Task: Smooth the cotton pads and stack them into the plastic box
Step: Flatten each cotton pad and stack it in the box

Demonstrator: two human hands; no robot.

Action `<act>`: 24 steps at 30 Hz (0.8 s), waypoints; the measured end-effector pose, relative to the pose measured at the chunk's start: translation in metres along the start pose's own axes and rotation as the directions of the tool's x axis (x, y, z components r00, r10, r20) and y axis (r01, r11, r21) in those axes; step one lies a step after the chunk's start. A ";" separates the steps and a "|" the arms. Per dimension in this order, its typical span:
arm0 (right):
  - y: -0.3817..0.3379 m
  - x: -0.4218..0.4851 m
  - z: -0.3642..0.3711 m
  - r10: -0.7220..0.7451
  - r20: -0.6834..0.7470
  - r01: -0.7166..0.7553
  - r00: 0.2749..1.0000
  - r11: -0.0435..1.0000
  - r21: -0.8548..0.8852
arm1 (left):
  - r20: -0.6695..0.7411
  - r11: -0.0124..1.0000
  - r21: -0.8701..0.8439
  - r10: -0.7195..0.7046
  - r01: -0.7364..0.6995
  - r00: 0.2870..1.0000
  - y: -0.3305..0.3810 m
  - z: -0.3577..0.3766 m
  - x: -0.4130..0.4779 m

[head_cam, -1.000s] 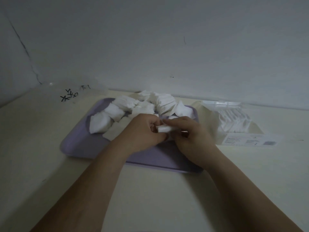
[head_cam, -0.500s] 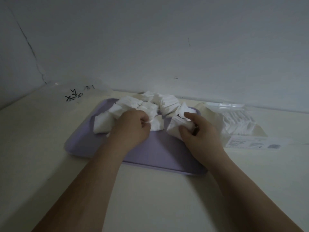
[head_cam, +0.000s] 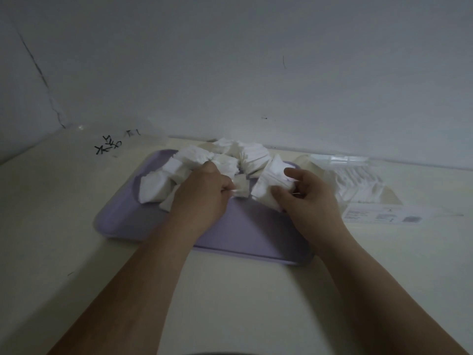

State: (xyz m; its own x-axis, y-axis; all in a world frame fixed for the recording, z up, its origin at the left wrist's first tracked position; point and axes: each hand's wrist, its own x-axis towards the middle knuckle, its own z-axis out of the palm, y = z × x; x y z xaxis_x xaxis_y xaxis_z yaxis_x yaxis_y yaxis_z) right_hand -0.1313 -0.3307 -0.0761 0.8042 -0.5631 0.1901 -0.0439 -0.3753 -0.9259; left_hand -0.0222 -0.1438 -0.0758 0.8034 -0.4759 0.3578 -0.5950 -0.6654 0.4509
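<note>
While my left hand pinches a small cotton pad between thumb and fingertips, my right hand grasps a thicker bundle of pads at its near edge, thumb raised above it. Both grips sit low over the lavender tray, presumably so that any dropped pad lands on it. Loose pads lie heaped across the tray's far half, crumpled and overlapping. To the right of the tray, the clear plastic box rests on the table, already holding a row of pads; its position beside my right hand keeps the transfer short. Much of the heap remains unsorted.
</note>
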 end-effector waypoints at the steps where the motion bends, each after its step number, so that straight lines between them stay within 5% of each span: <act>1: 0.000 0.000 0.000 0.001 -0.010 -0.001 1.000 1.000 0.002 | 0.005 0.999 -0.025 0.023 -0.023 1.000 0.000 0.000 0.000; 5: -0.002 0.000 -0.001 -0.002 -0.073 0.003 0.997 1.000 0.014 | 0.125 0.979 -0.172 0.132 -0.109 0.983 0.010 0.000 -0.006; 16: -0.003 0.002 -0.007 -0.010 -0.127 0.006 0.992 0.999 -0.035 | 0.171 0.961 -0.248 -0.082 0.124 0.982 0.002 0.003 -0.004; 24: -0.005 0.000 -0.008 0.003 -0.118 -0.006 0.993 1.000 -0.028 | 0.185 0.919 -0.360 -0.097 0.160 0.978 0.008 -0.003 -0.003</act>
State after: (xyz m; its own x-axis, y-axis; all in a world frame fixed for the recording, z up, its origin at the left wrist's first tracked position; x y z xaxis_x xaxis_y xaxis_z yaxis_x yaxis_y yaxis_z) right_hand -0.1353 -0.3346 -0.0691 0.7284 -0.6473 0.2245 -0.0656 -0.3920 -0.9176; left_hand -0.0292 -0.1460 -0.0707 0.8480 -0.5069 0.1549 -0.4271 -0.4805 0.7660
